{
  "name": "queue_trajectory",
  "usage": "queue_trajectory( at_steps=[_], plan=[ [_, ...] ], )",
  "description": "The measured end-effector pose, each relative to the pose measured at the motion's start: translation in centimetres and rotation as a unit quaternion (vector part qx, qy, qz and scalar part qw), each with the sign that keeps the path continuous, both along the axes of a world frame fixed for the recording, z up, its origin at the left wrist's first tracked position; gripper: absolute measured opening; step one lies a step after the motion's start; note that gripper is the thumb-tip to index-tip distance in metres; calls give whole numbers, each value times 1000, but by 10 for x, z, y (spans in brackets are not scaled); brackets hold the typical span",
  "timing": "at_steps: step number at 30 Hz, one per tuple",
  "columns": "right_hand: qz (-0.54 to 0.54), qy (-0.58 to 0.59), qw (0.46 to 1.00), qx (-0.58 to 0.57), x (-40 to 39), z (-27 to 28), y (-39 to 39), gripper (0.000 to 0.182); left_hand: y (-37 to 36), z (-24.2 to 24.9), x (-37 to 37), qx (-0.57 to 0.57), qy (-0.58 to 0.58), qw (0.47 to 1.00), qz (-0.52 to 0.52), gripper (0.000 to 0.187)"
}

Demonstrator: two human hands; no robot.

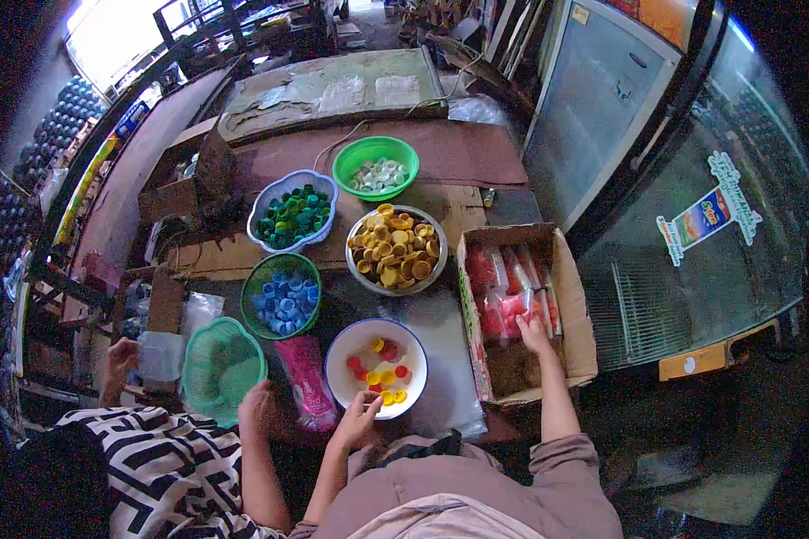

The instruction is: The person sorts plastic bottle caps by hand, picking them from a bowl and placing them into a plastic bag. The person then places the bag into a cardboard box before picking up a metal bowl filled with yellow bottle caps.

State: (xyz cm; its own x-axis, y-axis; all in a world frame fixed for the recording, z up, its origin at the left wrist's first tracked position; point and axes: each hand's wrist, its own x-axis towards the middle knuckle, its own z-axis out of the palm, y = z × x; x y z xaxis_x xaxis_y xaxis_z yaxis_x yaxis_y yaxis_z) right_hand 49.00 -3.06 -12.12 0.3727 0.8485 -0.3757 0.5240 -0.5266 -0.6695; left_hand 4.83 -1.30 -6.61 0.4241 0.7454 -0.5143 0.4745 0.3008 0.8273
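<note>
My left hand [358,422] is at the near rim of a white bowl [337,346], its fingers curled together; what they hold, if anything, is hidden. Inside the bowl are several yellow caps [386,377] and red caps [401,371]. My right hand [534,332] reaches into an open cardboard box [577,310], fingers closed on a clear plastic packet [515,308] with red contents. More such packets lie in the box. Left of the bowl is a pink plastic bag [307,382].
Beyond the bowl stand a metal bowl [360,277] of yellow-brown caps, a green bowl [340,166] of white caps, a lilac basket [265,193] of green caps and a green basket [247,310] of blue caps. A co-worker's hand [256,409] is by a pale green basket [198,368].
</note>
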Motion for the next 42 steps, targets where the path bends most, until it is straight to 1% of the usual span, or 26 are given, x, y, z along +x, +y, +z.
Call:
queue_trajectory(
  at_steps=[3,4,6,9,10,11,12,15,16,18,21,22,23,25,26,28,31,32,33,34,35,36,38,39,41,42],
  plan=[
    [-65,-198,978,10,-11,-17,-5,48,-1,6,1,16,23,1000,-5,36],
    [-60,-199,978,3,-10,-19,-7,48,-1,4,0,10,18,1000,-6,37],
    [-47,-203,978,-12,-16,7,-7,48,1,7,1,-3,7,1000,-5,37],
    [-78,-252,965,-4,-27,16,-8,45,1,20,1,-15,35,999,11,39],
    [-52,-271,961,22,-22,5,-10,43,0,14,-3,10,37,999,13,40],
    [-25,-291,955,50,-7,-22,-13,42,0,3,-8,36,37,999,15,41],
    [1,-311,947,77,-6,-19,-11,41,1,6,-8,63,37,997,18,41],
    [-69,-223,972,36,-8,-11,-14,33,1,19,-10,78,41,996,27,40],
    [-104,-178,972,113,-10,-12,-13,31,1,16,-12,91,49,994,34,40],
    [-169,-80,947,262,-18,-11,-10,28,2,5,-17,117,65,990,49,39],
    [-88,-208,965,131,-16,-5,-15,31,6,14,-21,140,61,987,46,38],
    [-103,-235,960,114,-17,-5,-15,37,5,15,-21,160,61,984,52,42],
    [-80,-211,970,95,-13,-3,-15,39,4,15,-23,167,61,982,58,42],
    [-77,-199,974,77,-3,-13,-14,42,3,8,-28,183,60,979,67,41],
    [-96,-218,967,89,-4,-17,-15,42,2,0,-32,190,44,977,80,39],
    [-132,-255,951,110,-19,-1,-18,42,-1,-4,-37,189,53,976,93,38],
    [-151,-213,911,319,-71,44,-20,42,-9,5,-42,193,30,974,116,31],
    [-119,-255,894,349,-93,68,-24,40,-12,5,-45,187,29,975,113,29],
    [-122,-266,876,383,-122,94,-28,31,-15,6,-46,182,28,977,109,27],
    [-107,-249,869,415,-140,92,-37,21,-18,10,-47,154,0,983,103,24],
    [-94,-241,866,428,-162,92,-49,22,-21,18,-48,126,-29,987,97,22],
    [27,-208,862,462,-168,77,-66,26,-23,28,-49,99,-57,989,91,20],
    [142,-182,880,415,-202,67,-89,31,-30,71,-42,68,-137,983,106,14],
    [157,-154,909,355,-213,62,-92,35,-33,96,-36,52,-178,976,112,13],
    [184,-97,951,227,-227,45,-97,43,-39,140,-28,54,-320,942,78,14],
    [175,-147,956,185,-229,32,-102,48,-41,160,-25,55,-390,917,60,15]
  ],
)
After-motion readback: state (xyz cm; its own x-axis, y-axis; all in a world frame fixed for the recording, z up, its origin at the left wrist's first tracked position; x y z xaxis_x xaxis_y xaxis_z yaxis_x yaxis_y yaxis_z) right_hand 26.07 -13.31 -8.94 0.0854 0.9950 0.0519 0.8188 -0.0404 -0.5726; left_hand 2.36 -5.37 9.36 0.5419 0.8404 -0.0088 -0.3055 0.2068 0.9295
